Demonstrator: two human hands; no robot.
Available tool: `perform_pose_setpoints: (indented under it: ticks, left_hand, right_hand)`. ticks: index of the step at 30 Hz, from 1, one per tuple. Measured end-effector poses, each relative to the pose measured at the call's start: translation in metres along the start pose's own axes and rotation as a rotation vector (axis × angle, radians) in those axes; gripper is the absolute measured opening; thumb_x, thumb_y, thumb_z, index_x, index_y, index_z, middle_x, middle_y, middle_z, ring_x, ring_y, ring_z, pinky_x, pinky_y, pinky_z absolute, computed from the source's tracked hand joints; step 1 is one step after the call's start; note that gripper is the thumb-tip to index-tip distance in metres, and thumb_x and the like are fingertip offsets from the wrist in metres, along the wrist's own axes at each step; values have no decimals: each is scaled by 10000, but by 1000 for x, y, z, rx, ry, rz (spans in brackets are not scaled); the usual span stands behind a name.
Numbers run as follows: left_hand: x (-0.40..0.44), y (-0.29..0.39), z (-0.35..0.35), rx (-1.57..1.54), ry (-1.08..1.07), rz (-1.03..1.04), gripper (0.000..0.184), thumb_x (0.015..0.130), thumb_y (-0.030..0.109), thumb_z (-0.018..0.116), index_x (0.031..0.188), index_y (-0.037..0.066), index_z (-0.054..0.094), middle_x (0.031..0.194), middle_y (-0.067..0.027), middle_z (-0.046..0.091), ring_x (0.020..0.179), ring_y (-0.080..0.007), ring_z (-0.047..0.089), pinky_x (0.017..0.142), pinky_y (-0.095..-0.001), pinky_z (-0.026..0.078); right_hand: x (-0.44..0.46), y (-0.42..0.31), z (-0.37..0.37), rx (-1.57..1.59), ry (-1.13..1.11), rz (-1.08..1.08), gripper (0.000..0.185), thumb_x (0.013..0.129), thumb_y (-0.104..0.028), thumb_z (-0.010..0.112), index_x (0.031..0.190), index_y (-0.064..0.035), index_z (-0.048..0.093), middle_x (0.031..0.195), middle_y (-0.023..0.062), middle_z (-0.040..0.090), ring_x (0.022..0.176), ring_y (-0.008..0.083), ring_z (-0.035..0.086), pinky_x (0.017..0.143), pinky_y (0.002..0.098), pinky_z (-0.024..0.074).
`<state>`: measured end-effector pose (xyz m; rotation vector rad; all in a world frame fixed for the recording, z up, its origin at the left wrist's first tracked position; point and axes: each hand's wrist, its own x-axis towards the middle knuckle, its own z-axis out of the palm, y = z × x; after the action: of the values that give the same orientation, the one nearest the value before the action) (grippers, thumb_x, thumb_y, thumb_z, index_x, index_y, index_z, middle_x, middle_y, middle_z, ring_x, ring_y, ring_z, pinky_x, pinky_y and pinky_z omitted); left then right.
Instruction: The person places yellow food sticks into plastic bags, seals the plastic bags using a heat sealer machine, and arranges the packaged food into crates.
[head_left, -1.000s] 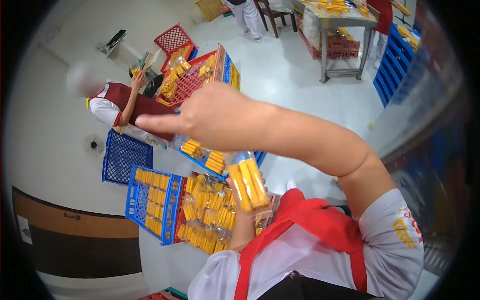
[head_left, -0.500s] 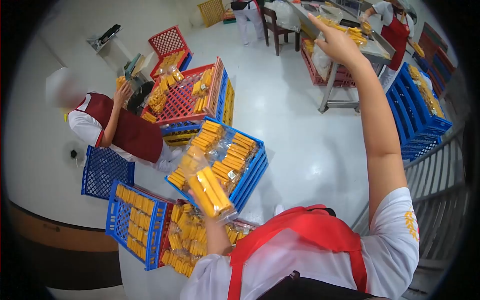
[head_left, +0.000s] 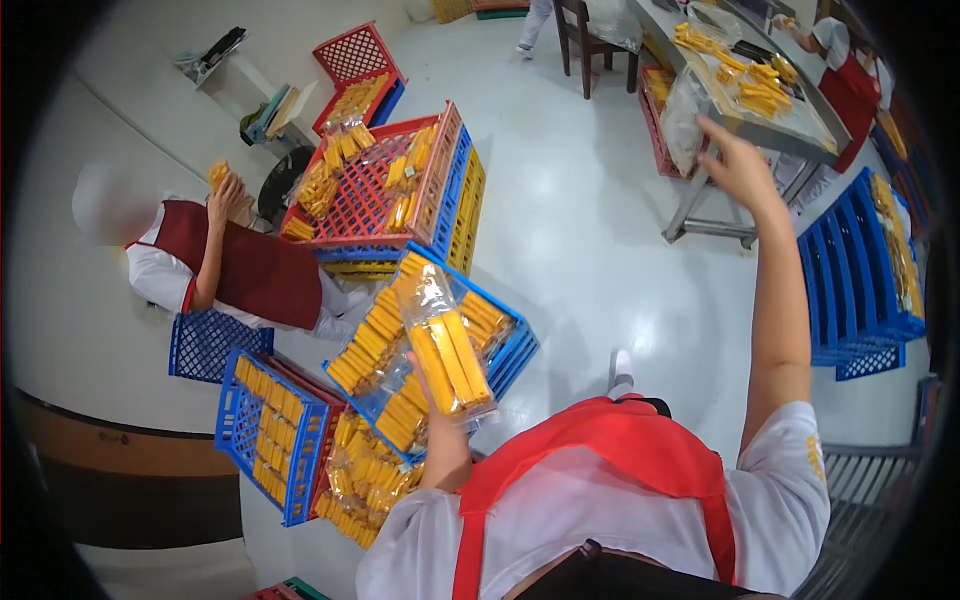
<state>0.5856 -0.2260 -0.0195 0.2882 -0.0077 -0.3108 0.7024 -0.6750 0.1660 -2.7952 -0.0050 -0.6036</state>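
My left hand is closed around a clear plastic pack of long yellow sticks, held tilted in front of my red apron. The sticks lie side by side; the exact food is unclear. Just behind that pack, a blue crate carries rows of similar yellow packs. My right hand reaches out to the far right with its fingers apart and nothing in them. It appears near the corner of a metal table bearing loose yellow sticks.
At left, a person in a maroon apron handles yellow pieces beside a red crate on stacked crates. Another blue crate holds packs at lower left. Blue crates stand at right. Another person in a red apron stands behind the table.
My right arm has lowered, and the view has shifted to show more of the table. My left hand still holds the pack, now more upright. The maroon-aproned person's hands have moved slightly.
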Motion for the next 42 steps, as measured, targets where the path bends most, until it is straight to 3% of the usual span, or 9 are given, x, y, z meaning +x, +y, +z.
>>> perform_pose_setpoints:
  ticks: [9,11,15,18,27,31,32,36,42]
  left_hand:
    - [170,-73,54,12,-34,6,798,677,649,489,1212,72,351,1029,-183,463,836,-312,507,645,-429,484]
    - [206,-87,54,103,159,110,792,689,653,463,1217,73,349,1009,-185,492,810,-330,536,622,-438,502]
    - [248,-78,60,62,209,110,763,710,650,433,1219,85,360,1026,-175,494,812,-307,546,627,-430,504]
    - [303,-56,51,53,157,152,718,739,639,395,1198,88,390,1031,-142,512,835,-283,550,666,-406,492]
    - [523,39,47,40,-89,151,746,717,671,390,1191,94,400,996,-126,537,825,-268,555,653,-385,488]
    - [632,55,58,75,-37,89,720,729,660,385,1202,117,401,1036,-107,533,894,-240,550,710,-382,483]
    - [658,50,80,106,180,147,729,709,672,402,1186,121,411,981,-116,542,790,-252,571,613,-373,499]
    - [753,54,66,103,158,119,744,710,671,397,1179,93,417,1026,-124,534,868,-258,559,695,-378,491]
    - [849,67,63,-35,-14,257,661,771,608,370,1214,119,391,1112,-94,503,986,-256,516,811,-422,444]
  right_hand:
    - [45,135,69,89,-394,299,236,710,-236,590,810,-24,611,705,172,586,660,321,560,615,369,434]
    - [90,157,110,129,-442,174,233,713,-226,591,822,-20,608,656,165,572,618,300,551,597,357,433]
    - [147,155,177,500,-423,93,235,717,-186,596,879,-15,595,570,146,530,537,231,519,562,317,425]
    - [205,147,211,464,-585,66,255,718,-162,595,931,-22,584,607,128,547,550,199,525,553,312,420]
    - [397,203,279,639,-409,221,265,736,-131,586,941,34,563,667,51,544,605,111,495,553,243,405]
    - [450,237,305,762,-342,267,243,746,-104,575,951,27,562,726,35,554,655,92,500,584,224,410]
    - [466,242,302,774,-361,286,245,749,-98,571,959,27,560,753,33,561,674,90,505,595,222,412]
    - [541,264,299,725,-274,357,267,778,-65,536,1017,52,520,834,48,556,711,100,513,627,203,417]
    - [709,338,393,843,-397,273,108,773,-94,561,754,10,538,644,-36,467,566,51,402,500,199,328]
